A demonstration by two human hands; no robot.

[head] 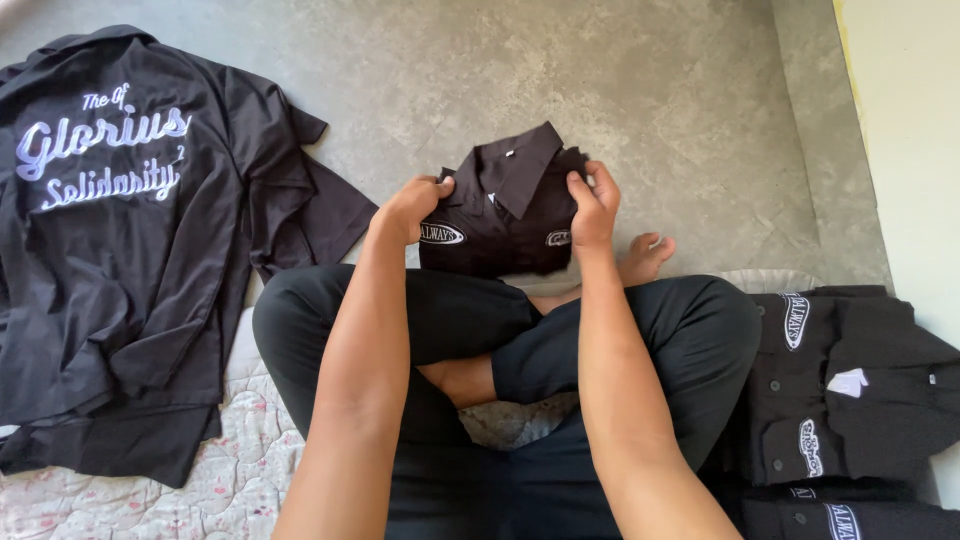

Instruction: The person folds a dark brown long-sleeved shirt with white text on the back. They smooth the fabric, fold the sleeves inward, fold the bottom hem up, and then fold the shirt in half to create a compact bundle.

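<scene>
Head view, looking down over crossed legs point(600, 340) in black trousers. Folded black shirt point(505, 215) held above the knees and over the grey floor point(640, 90), collar up. Left hand point(412, 208) gripping its left edge, fingers closed on the cloth; right hand point(592, 208) gripping its right edge, fingers likewise closed. Spread black shirt point(120, 240) with pale lettering lying flat, far left. Stack of folded black shirts point(850, 400) just beside the right knee. Floral quilt point(240, 470) beneath the legs.
</scene>
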